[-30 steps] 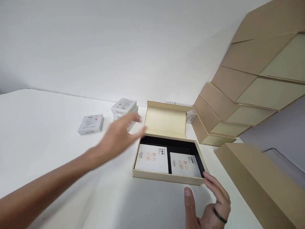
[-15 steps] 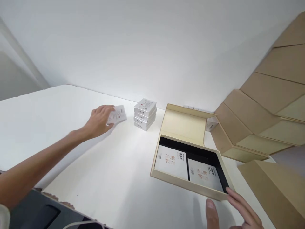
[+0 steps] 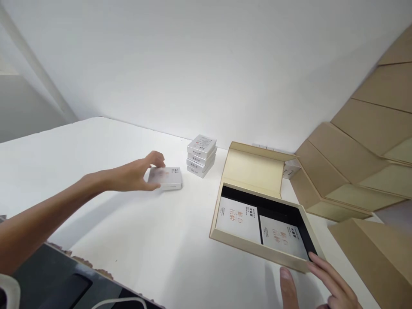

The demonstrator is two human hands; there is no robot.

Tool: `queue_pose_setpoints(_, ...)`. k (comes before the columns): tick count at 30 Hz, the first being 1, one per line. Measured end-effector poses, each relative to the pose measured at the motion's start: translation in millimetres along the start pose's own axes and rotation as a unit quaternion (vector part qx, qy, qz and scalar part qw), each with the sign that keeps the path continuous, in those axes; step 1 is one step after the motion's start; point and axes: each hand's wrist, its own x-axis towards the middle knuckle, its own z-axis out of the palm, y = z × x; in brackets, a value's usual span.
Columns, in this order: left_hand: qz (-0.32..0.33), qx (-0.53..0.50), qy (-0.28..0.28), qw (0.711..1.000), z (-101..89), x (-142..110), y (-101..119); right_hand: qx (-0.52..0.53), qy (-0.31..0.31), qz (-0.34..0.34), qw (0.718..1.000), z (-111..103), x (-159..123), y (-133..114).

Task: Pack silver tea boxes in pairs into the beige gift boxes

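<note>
My left hand (image 3: 146, 174) is closed around one end of a small white printed box (image 3: 170, 177), thumb low and fingers over the top. It holds the box just left of a stack of similar white boxes (image 3: 201, 154). On the right, a cream gift box (image 3: 257, 249) stands with its lid (image 3: 254, 171) up. Inside its black interior lie two white printed boxes, one at left (image 3: 238, 219) and one at right (image 3: 283, 238). My right hand (image 3: 331, 283) touches the gift box's near right corner with outstretched fingers, its thumb apart in front; the palm is cut off below.
Brown folded cartons (image 3: 370, 137) are piled along the right side, with another brown box (image 3: 373, 249) nearer. More small white boxes (image 3: 291, 167) show behind the lid. A white cable (image 3: 122, 300) and dark objects lie beyond the table's chipped front edge.
My left hand has brought the white box nearer and turned it, so an orange-printed face now shows on top. The right hand stays at the gift box corner. The view has shifted slightly.
</note>
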Motion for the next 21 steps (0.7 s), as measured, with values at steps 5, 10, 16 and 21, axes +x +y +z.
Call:
queue_pose_setpoints(5, -0.025, 0.052, -0.027, 0.998, 10.1, -11, 9, 0.013, 0.007, 0.026, 1.000, -3, 7, -23)
queue_pose_setpoints(10, 0.005, 0.018, 0.035, 0.999, 4.0, -21, 33, 0.037, -0.007, 0.061, 0.997, -8, 6, -39)
queue_pose_setpoints(16, 0.129, 0.045, 0.006, 0.991, -8.6, 9, 128, 0.069, 0.001, 0.098, 0.993, -10, 4, -43)
queue_pose_setpoints(21, 0.393, -0.058, -0.148, 0.906, 36.8, 45, 244, 0.142, 0.110, 0.112, 0.977, -12, 8, -47)
